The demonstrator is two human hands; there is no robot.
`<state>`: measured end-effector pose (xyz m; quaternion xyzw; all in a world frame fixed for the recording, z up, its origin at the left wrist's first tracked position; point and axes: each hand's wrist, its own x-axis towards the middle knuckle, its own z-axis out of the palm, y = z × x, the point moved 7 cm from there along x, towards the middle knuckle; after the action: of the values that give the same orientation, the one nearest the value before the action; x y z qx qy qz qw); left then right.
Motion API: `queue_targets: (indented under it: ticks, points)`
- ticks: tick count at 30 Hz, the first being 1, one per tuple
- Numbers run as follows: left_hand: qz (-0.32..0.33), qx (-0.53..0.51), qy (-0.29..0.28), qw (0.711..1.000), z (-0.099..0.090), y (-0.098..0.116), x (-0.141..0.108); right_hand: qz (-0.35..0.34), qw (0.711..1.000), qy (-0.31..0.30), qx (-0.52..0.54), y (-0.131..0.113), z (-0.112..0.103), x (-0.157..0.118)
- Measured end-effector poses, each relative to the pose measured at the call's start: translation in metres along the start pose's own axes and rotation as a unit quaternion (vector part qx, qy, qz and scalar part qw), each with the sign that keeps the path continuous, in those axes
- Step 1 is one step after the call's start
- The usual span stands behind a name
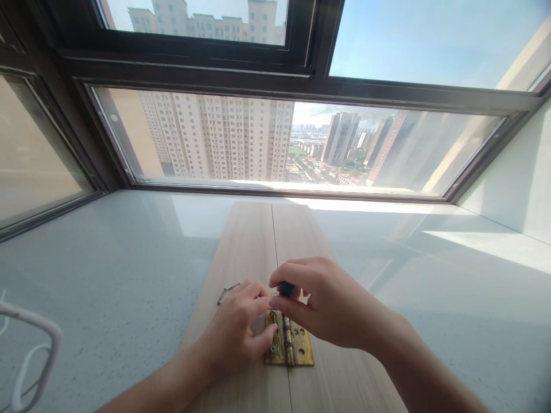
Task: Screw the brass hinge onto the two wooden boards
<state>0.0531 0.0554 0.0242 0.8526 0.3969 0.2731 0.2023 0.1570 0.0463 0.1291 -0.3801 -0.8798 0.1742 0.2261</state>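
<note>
A worn brass hinge (289,344) lies unfolded across the seam between two pale wooden boards (253,241), one leaf on each. My left hand (241,318) rests on the left leaf, its thumb pressed to the metal and its fingers curled at the upper part. In my right hand (331,301), thumb and fingers close around the black handle of a screwdriver (286,288), held above the hinge's upper end. Its shaft and tip are hidden. Screw holes show in the right leaf. A small thin-edged metal piece (228,292) lies on the left board, partly covered by my left hand.
The boards lie on a speckled white sill (142,275). Beyond it stands a dark window frame (275,194), with tall buildings outside. A bent white rod object (47,327) sticks in at the lower left. A pale wall (512,166) bounds the right side.
</note>
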Motion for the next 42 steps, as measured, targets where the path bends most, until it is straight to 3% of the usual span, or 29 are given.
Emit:
queue_targets:
  ticks: [27, 42]
  points:
    - [0.020, -0.015, -0.008, 1.000, 0.0004, 0.0025, 0.0019, -0.016, 1.000, -0.011, -0.012, -0.0061, 0.0035, 0.0008]
    - [-0.001, -0.029, 0.000, 1.000, -0.0029, 0.0002, 0.0024, -0.019, 1.000, -0.013, -0.019, -0.0046, 0.0058, -0.0005]
